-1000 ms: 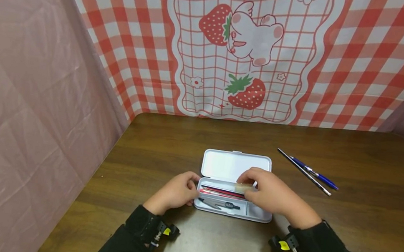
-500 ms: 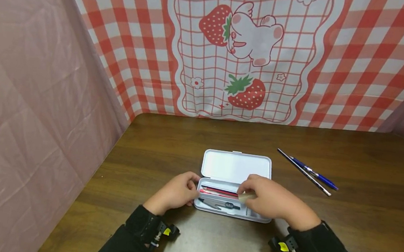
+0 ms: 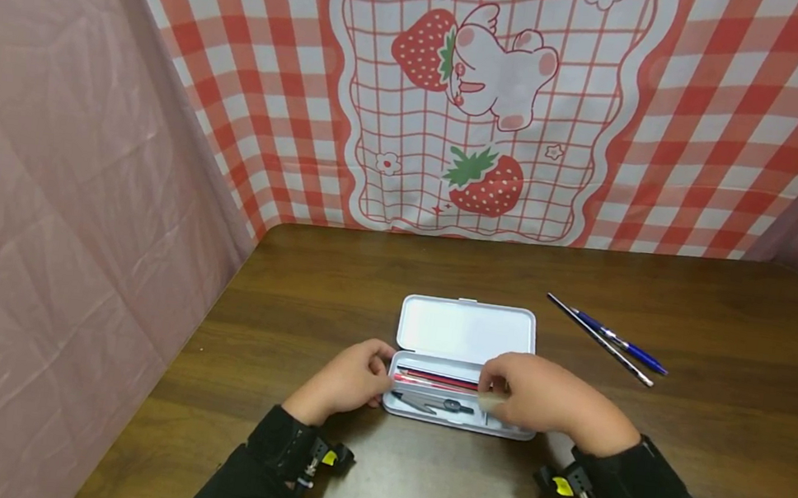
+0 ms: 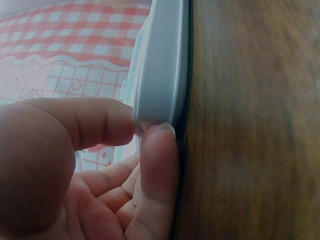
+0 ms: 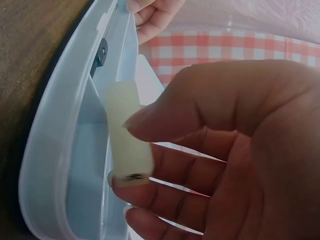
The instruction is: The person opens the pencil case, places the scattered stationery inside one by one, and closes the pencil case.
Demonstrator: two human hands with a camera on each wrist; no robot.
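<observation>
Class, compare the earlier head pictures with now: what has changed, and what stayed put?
The right hand, pinching the pale eraser, has moved it toward the near side of the open case, slightly rightward. The left hand, case, blue pen and patterned pencil stayed put.

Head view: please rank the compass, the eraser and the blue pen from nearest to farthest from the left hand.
1. Compass: in the case, right of the left hand.
2. Eraser: in the right hand, farther right.
3. Blue pen: on the table, beyond the case, rightmost.
</observation>
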